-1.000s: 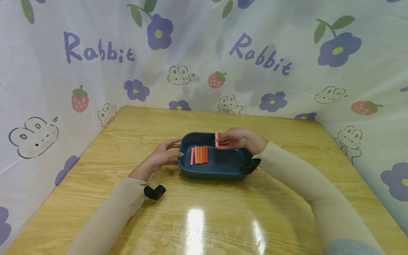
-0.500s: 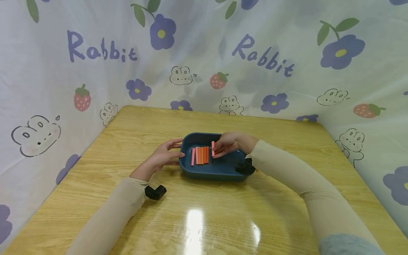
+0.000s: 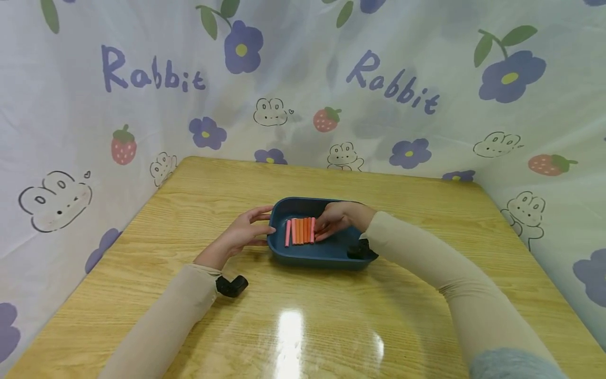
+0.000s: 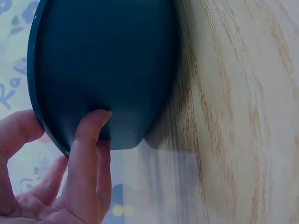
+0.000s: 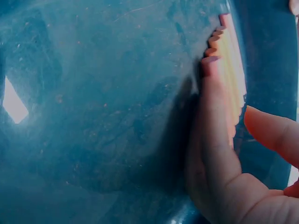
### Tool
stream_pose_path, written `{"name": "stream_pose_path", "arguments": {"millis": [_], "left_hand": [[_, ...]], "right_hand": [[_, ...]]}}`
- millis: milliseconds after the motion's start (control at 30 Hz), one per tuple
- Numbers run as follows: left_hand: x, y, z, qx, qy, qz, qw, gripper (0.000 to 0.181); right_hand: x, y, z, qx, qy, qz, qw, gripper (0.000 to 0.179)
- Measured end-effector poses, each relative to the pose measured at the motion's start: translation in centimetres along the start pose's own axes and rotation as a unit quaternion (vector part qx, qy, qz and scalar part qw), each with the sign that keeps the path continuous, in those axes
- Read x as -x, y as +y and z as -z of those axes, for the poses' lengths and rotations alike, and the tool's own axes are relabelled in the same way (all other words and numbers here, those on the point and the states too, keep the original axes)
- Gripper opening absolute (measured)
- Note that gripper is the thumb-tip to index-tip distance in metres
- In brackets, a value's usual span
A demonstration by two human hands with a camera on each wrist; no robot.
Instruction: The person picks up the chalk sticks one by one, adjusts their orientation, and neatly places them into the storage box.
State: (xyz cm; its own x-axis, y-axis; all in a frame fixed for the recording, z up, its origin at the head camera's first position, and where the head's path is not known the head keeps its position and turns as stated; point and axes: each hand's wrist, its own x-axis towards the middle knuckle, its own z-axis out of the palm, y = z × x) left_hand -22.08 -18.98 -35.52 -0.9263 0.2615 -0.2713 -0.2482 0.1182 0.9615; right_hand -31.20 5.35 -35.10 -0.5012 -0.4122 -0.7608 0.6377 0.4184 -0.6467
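Observation:
A dark blue rectangular container [image 3: 318,258] stands on the table. My left hand [image 3: 242,231] grips its left end; the left wrist view shows fingertips [image 4: 100,119] against the wall and the rim. Inside lies a row of orange chalk sticks [image 3: 301,231] side by side, with a pink one at its left. Another pink chalk stick [image 3: 287,233] lies slightly apart, farther left. At the row's right end is a pink chalk stick [image 5: 211,67]. My right hand [image 3: 337,218] lays straight fingers along that stick; its thumb stands away from it in the right wrist view.
The wooden table [image 3: 227,337] stretches around the container on all sides. Behind it hangs a white cloth [image 3: 293,52] printed with rabbits and flowers. A black wrist camera [image 3: 232,286] sits below my left hand, and another [image 3: 361,249] overlaps the container's right end.
My right hand has come down and left into the container, bringing the pink chalk stick from above the far rim to the row's right end. Its grip has loosened. My left hand stays put.

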Motion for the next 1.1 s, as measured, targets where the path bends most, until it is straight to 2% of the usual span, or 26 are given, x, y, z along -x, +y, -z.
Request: {"name": "stream_pose_path", "arguments": {"millis": [67,167,300,500,800,1100], "left_hand": [[0.0,0.0,0.0,0.0,-0.001,0.0,1.0,0.064],[-0.1,-0.1,0.1,0.0,-0.001,-0.001,1.0,0.065],[-0.3,-0.2,0.2,-0.001,-0.002,-0.001,1.0,0.065],[-0.4,-0.3,0.2,-0.006,0.001,0.001,1.0,0.065],[-0.6,-0.3,0.1,-0.005,0.001,-0.001,1.0,0.064],[-0.4,-0.3,0.1,-0.004,-0.002,-0.002,1.0,0.064]], "right_hand": [[0.2,-0.1,0.1,0.003,-0.001,0.005,1.0,0.035],[0.8,-0.3,0.1,0.014,-0.006,0.016,0.9997,0.032],[1.4,-0.4,0.4,0.028,-0.019,0.032,0.9989,0.042],[2.5,-0.2,1.3,0.02,-0.036,0.07,0.9967,0.049],[5.3,-0.2,2.8,0.0,-0.068,0.116,0.9909,0.051],[8.1,1.0,4.5,-0.004,-0.066,0.143,0.9874,0.05]]}}
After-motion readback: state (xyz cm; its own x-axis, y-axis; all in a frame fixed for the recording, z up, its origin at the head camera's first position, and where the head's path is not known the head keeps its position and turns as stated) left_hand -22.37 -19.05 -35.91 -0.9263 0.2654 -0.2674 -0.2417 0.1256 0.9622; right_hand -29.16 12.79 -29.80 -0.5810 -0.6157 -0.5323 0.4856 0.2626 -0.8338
